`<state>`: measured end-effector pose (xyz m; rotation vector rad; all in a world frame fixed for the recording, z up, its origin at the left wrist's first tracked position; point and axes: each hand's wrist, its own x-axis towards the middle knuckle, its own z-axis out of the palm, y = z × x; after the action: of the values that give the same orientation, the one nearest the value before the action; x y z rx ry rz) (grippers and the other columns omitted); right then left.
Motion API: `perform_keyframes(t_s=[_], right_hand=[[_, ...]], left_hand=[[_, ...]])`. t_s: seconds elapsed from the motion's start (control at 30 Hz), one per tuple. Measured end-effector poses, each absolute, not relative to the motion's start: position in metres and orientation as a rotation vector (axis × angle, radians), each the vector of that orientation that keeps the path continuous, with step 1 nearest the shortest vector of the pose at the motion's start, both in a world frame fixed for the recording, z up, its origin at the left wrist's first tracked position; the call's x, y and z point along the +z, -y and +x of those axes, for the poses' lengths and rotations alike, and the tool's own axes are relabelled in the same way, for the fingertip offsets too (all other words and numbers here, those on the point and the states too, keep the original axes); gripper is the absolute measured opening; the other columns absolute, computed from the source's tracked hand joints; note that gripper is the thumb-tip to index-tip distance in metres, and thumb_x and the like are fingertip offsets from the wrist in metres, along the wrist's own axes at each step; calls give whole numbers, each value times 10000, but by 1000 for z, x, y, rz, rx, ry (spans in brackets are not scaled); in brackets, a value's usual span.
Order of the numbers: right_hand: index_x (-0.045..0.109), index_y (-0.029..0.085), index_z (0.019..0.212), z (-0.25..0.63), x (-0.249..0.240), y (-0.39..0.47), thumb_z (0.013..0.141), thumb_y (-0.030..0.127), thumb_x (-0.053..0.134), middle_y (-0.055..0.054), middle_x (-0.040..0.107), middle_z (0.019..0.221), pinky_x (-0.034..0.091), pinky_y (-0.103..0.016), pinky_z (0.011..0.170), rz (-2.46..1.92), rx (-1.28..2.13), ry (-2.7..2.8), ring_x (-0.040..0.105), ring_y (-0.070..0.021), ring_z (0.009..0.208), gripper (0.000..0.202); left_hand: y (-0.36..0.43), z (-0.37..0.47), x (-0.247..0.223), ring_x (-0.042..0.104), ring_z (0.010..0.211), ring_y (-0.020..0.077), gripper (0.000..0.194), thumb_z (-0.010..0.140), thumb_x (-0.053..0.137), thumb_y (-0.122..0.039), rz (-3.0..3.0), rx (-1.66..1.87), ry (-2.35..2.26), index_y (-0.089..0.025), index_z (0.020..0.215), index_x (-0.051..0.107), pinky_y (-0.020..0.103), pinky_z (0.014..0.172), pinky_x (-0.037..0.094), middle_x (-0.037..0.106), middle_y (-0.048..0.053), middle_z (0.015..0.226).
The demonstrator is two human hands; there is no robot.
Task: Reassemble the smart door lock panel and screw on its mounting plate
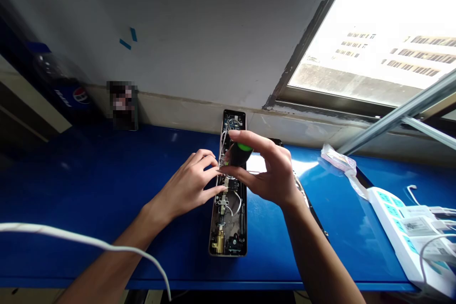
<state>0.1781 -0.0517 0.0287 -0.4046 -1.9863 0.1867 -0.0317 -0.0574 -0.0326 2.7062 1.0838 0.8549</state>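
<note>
A long, narrow black device housing [243, 228] lies uncovered on the blue table, its circuit board at the far end and a brass cylinder [220, 242] at the near end. Wires and small metal parts run between them. My right hand [272, 171] grips a screwdriver [239, 153] by its black and green handle, above the housing's middle; its tip is hidden. At the housing's left side, my left hand [194, 180] has bent fingers apart, with thumb and fingertips at the inner parts. Another black panel [320, 223] is partly hidden behind my right forearm.
A white power strip [392, 232] with plugged-in adapters stands at the right. Near it lies a pinkish-white packet [338, 159]. A white cable [89, 242] crosses the lower left. A bottle [67, 85] stands far left; wall and window border the back.
</note>
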Motion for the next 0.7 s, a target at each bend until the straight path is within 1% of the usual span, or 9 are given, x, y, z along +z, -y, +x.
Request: perform_keyframes(t_s=[0.07, 0.2, 0.27, 0.33, 0.4, 0.47, 0.53, 0.63, 0.7], right_hand=[[572, 297, 1461, 179, 30, 52, 868, 207, 835, -40, 791, 1131, 684, -350, 825, -426, 136, 1970, 771, -186, 909, 655], [566, 287, 1490, 181, 33, 55, 1032, 171, 564, -86, 700, 1397, 645, -473, 1003, -437, 390, 1947, 724, -246, 1192, 472], [636, 304, 1423, 183, 34, 55, 1001, 149, 618, -72, 734, 1305, 664, -451, 940, -419, 401, 1899, 740, -238, 1121, 450], [714, 324, 1324, 184, 36, 55, 891, 175, 794, -48, 737, 1111, 673, -378, 780, -427, 297, 1875, 736, -205, 945, 465], [740, 324, 1291, 186, 38, 55, 875, 236, 823, -52, 694, 1076, 658, -365, 731, -465, 236, 1884, 708, -197, 909, 433], [704, 312, 1354, 187, 42, 56, 999, 250, 658, -81, 700, 1213, 659, -429, 864, -503, 304, 1908, 716, -225, 1038, 363], [672, 306, 1399, 190, 45, 56, 1048, 185, 538, -78, 719, 1311, 638, -483, 973, -488, 399, 1919, 722, -240, 1139, 395], [738, 330, 1303, 194, 50, 53, 932, 162, 746, -40, 775, 1116, 668, -402, 822, -431, 318, 1918, 748, -205, 962, 407], [770, 332, 1250, 197, 53, 51, 855, 210, 845, -34, 744, 1025, 651, -357, 726, -421, 211, 1933, 719, -185, 880, 420]], left_hand=[[57, -33, -31, 562, 1199, 297, 183, 918, 790, -302, 2676, 856, -1079, -169, 1012, 707, 460, 968, 567, 670, 96, 1109], [57, -36, -29, 593, 1134, 266, 125, 959, 734, -271, 2637, 808, -1023, -197, 1059, 722, 422, 956, 557, 682, 74, 1075], [57, -36, -28, 616, 1079, 248, 91, 993, 670, -228, 2639, 790, -1003, -193, 1055, 726, 398, 921, 556, 699, 69, 1047], [58, -36, -27, 637, 1022, 233, 106, 1007, 625, -188, 2646, 782, -1006, -181, 1035, 727, 380, 883, 553, 709, 64, 1017], [58, -36, -27, 650, 982, 223, 114, 1005, 615, -168, 2650, 773, -1016, -175, 1024, 727, 368, 859, 550, 714, 57, 998], [58, -35, -27, 655, 980, 220, 116, 1000, 618, -157, 2644, 754, -1019, -176, 1031, 728, 361, 856, 549, 719, 55, 1000], [57, -34, -27, 657, 994, 222, 121, 996, 618, -146, 2641, 738, -1018, -176, 1039, 727, 357, 863, 549, 724, 57, 1017], [57, -33, -29, 660, 990, 226, 116, 996, 623, -146, 2652, 733, -1028, -174, 1035, 728, 356, 857, 545, 719, 57, 1015], [57, -33, -30, 660, 980, 226, 114, 996, 626, -150, 2661, 731, -1035, -175, 1038, 729, 358, 850, 542, 714, 55, 1009]])
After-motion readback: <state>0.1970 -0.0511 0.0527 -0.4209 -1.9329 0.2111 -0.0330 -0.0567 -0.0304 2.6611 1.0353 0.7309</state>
